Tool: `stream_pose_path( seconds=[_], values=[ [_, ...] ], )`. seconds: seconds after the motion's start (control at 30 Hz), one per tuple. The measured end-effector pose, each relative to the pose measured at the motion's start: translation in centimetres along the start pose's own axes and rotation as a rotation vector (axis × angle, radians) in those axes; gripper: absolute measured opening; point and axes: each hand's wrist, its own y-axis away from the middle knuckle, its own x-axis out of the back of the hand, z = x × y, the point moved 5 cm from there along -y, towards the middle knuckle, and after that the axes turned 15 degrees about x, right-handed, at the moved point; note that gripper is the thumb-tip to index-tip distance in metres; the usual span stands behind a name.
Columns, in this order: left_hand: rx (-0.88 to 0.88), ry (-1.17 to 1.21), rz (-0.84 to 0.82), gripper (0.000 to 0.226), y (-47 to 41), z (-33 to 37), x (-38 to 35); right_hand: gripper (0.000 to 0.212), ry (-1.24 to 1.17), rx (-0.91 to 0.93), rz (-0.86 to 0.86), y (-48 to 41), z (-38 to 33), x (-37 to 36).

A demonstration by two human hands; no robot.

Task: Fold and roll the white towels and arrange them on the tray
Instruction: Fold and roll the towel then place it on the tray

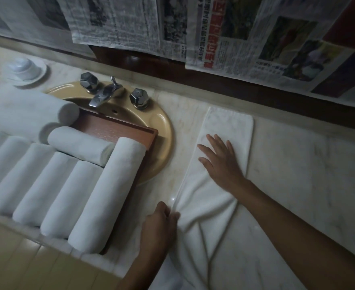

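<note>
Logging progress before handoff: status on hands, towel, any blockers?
Left hand pinches towel edge; right hand flat on it. Towel folded lengthwise on counter, unrolled. Tray holds rolled towels; nothing blocking.

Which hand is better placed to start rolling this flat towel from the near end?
Left, most likely. The left hand pinches the near edge of the towel, where the cloth is bunched. The right hand lies flat farther up it, pressing it against the counter.
</note>
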Motion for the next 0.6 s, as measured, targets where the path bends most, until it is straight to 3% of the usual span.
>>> stream_pose_path(
  seconds=[0.13,0.37,0.53,0.6],
  values=[
    [0.008,-0.004,-0.007,0.029,-0.2,0.0,-0.1,0.042,0.02,0.059,0.015,0.8,-1.9,-0.1],
    [0.02,-0.036,-0.045,0.028,-0.3,0.4,0.2,0.061,0.057,-0.077,-0.242,-2.7,1.1,-1.0],
    [0.018,-0.026,-0.045,0.027,0.4,0.9,0.6,0.06,-0.006,-0.1,-0.119,-0.1,-3.6,0.2],
    [0.067,0.013,-0.094,0.025,0.6,0.6,0.5,0.06,0.021,-0.089,-0.157,2.5,-5.2,-0.6]
  ],
)
